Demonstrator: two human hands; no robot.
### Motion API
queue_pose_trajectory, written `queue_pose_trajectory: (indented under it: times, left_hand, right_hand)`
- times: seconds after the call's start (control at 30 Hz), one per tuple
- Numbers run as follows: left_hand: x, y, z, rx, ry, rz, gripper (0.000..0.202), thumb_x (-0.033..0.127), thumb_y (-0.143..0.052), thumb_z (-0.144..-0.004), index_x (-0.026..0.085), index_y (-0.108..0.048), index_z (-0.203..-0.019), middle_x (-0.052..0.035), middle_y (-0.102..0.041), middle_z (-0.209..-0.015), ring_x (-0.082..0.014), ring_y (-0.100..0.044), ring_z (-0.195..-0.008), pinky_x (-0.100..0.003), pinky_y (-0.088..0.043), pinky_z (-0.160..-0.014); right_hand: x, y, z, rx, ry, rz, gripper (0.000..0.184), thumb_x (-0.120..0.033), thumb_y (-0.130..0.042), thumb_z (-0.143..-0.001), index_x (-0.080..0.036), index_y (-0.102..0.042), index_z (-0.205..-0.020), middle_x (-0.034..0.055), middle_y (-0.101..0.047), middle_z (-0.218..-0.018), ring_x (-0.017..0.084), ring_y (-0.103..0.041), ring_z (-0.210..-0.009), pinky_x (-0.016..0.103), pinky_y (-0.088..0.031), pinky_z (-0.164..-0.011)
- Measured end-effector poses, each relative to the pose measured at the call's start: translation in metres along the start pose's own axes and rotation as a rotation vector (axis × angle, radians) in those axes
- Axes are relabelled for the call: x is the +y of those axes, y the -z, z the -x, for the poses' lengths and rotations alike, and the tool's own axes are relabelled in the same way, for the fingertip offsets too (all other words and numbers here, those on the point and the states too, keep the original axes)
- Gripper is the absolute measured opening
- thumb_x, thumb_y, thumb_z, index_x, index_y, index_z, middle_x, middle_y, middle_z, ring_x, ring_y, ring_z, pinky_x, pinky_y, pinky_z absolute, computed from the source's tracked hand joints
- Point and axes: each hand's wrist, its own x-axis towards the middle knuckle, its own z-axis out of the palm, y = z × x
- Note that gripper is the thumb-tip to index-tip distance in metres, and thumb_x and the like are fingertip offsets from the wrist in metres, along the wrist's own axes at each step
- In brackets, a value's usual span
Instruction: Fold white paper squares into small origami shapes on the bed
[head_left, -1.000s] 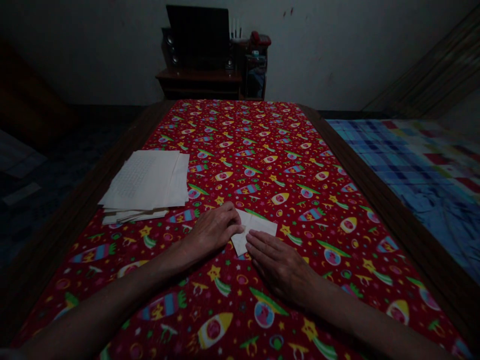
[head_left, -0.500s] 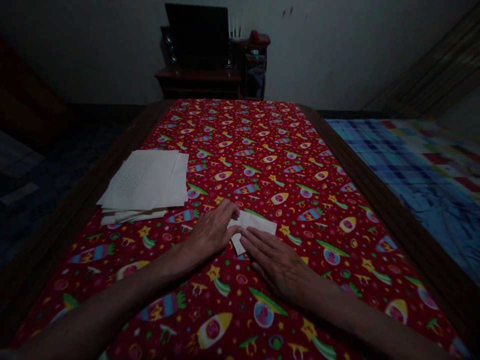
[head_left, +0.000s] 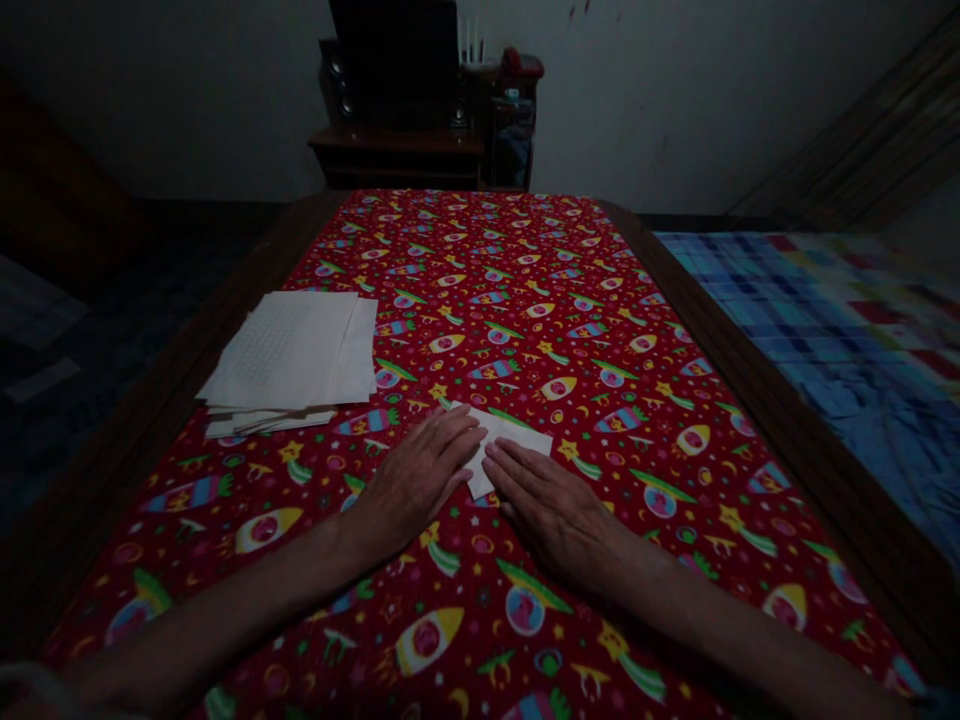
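A small folded piece of white paper [head_left: 517, 431] lies on the red patterned cloth, with creases showing on its face. My left hand [head_left: 424, 465] rests flat over its left end, fingers stretched out and pointing to the right. From the other side my right hand [head_left: 551, 500] lies on the paper's lower right part, its fingers extended together. The fingertips of both hands are close to each other near the paper's middle. Parts of the paper are hidden beneath the fingers.
A stack of white sheets [head_left: 300, 345] sits at the left of the cloth [head_left: 555, 590], the top one with faint print. Wooden table edges [head_left: 750, 370] run along both sides. Beyond stand a dark screen [head_left: 397, 70], a wooden cabinet [head_left: 397, 143] and a red telephone [head_left: 523, 65].
My left hand's fingers have gone from curled at the paper's edge to lying flat on it. My right hand has stayed almost in place.
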Motion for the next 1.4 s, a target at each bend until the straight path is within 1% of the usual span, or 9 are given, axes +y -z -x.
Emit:
queue_pose_trajectory:
  times: [0.1, 0.3, 0.5, 0.67, 0.77, 0.97, 1.1, 1.3, 1.4]
  left_hand:
    - [0.003, 0.0, 0.01, -0.047, -0.063, -0.049, 0.048, 0.018, -0.04, -0.093, 0.014, -0.026, -0.139, -0.0129, -0.039, -0.142, -0.0232, -0.028, -0.136, -0.046, -0.029, -0.11]
    - [0.017, 0.007, 0.035, -0.215, -0.101, -0.059, 0.057, 0.032, -0.047, -0.09, 0.015, -0.027, -0.141, -0.012, -0.03, -0.147, -0.0259, -0.024, -0.137, -0.049, -0.025, -0.111]
    - [0.028, 0.015, 0.046, -0.278, -0.122, 0.01, 0.059, 0.037, -0.046, -0.09, 0.017, -0.026, -0.142, -0.0102, -0.035, -0.145, -0.0249, -0.03, -0.135, -0.05, -0.027, -0.11]
    - [0.017, 0.016, 0.036, -0.266, -0.163, -0.029, 0.054, 0.034, -0.043, -0.092, 0.018, -0.029, -0.141, -0.0092, -0.039, -0.143, -0.0224, -0.033, -0.133, -0.051, -0.02, -0.113]
    - [0.005, 0.015, 0.026, -0.2, -0.112, -0.079, 0.052, 0.031, -0.043, -0.092, 0.016, -0.031, -0.14, -0.0101, -0.038, -0.143, -0.0225, -0.035, -0.133, -0.049, -0.021, -0.112]
    - [-0.009, 0.014, 0.013, -0.091, -0.001, -0.163, 0.042, 0.029, -0.042, -0.093, 0.015, -0.044, -0.132, -0.011, -0.045, -0.139, -0.0245, -0.038, -0.131, -0.05, -0.024, -0.11]
    - [-0.013, 0.014, 0.008, -0.058, 0.039, -0.192, 0.04, 0.029, -0.04, -0.094, 0.013, -0.046, -0.13, -0.0125, -0.044, -0.139, -0.026, -0.036, -0.132, -0.05, -0.026, -0.109]
    - [-0.022, 0.01, -0.021, -0.014, -0.004, 0.02, 0.036, 0.027, -0.041, -0.094, 0.015, -0.047, -0.127, -0.0107, -0.051, -0.131, -0.0212, -0.045, -0.12, -0.04, -0.037, -0.103]
    - [-0.028, 0.005, -0.036, -0.033, -0.055, 0.101, 0.038, 0.032, -0.05, -0.09, 0.016, -0.048, -0.125, -0.0109, -0.054, -0.121, -0.0227, -0.048, -0.112, -0.04, -0.042, -0.096]
  right_hand:
    - [0.0, -0.002, 0.0, -0.004, -0.015, -0.001, 0.044, -0.018, -0.039, -0.094, -0.009, -0.038, -0.137, 0.0146, -0.039, -0.141, 0.022, -0.03, -0.134, 0.041, -0.037, -0.108]
    - [-0.002, -0.001, 0.003, -0.006, -0.025, -0.007, 0.047, -0.016, -0.039, -0.093, -0.011, -0.033, -0.14, 0.0127, -0.035, -0.144, 0.022, -0.026, -0.136, 0.042, -0.036, -0.108]
    - [0.002, -0.004, 0.005, -0.037, -0.014, -0.006, 0.048, -0.016, -0.039, -0.093, -0.01, -0.033, -0.14, 0.013, -0.034, -0.145, 0.023, -0.025, -0.136, 0.042, -0.036, -0.108]
    - [0.001, -0.005, 0.003, -0.001, -0.005, -0.001, 0.047, -0.015, -0.039, -0.092, -0.011, -0.035, -0.139, 0.0133, -0.036, -0.143, 0.023, -0.028, -0.135, 0.042, -0.038, -0.107]
    - [0.0, -0.003, 0.002, 0.001, -0.007, 0.015, 0.046, -0.016, -0.04, -0.092, -0.01, -0.036, -0.138, 0.0142, -0.038, -0.142, 0.023, -0.03, -0.134, 0.042, -0.037, -0.107]
    - [-0.002, 0.0, -0.001, 0.066, -0.004, 0.013, 0.042, -0.014, -0.039, -0.092, -0.009, -0.044, -0.133, 0.0156, -0.046, -0.136, 0.023, -0.035, -0.132, 0.041, -0.041, -0.105]
    - [-0.001, -0.003, 0.002, 0.083, 0.008, 0.008, 0.044, -0.015, -0.039, -0.092, -0.01, -0.04, -0.136, 0.0145, -0.044, -0.138, 0.023, -0.033, -0.133, 0.041, -0.04, -0.105]
    - [0.002, -0.002, -0.002, 0.081, -0.005, -0.06, 0.039, -0.019, -0.042, -0.092, -0.012, -0.046, -0.131, 0.0129, -0.049, -0.135, 0.021, -0.039, -0.129, 0.039, -0.04, -0.105]
    - [0.009, -0.001, -0.006, 0.134, -0.007, -0.156, 0.028, -0.018, -0.041, -0.093, -0.016, -0.056, -0.117, 0.0086, -0.061, -0.119, 0.019, -0.05, -0.118, 0.036, -0.045, -0.1]
